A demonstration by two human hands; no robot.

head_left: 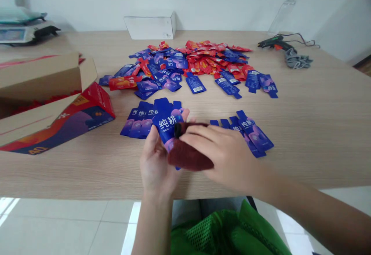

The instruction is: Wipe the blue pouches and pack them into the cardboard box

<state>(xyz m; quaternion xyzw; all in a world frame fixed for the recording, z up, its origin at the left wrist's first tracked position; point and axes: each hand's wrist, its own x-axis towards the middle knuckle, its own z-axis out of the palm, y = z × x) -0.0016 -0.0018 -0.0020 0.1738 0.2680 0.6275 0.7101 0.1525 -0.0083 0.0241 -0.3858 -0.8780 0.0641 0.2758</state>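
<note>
My left hand (158,162) holds a blue printed pouch (166,117), its front with white lettering turned up. In my right hand (226,154) is a dark red cloth (189,155), bunched up and pressed over the lower part of that pouch. Left of my hands lies a fanned row of blue pouches (137,123), partly covered by the held one. Another fanned group of blue pouches (256,135) lies to the right, some of it hidden behind my right hand.
Behind my hands spreads a heap of red pouches (205,59) and blue pouches (165,73). An open carton (72,113) stands at the left, red pouches inside. A white box (150,28), a glue gun (275,43), a grey scrunched cloth (297,58) and a scale (26,30) sit further back.
</note>
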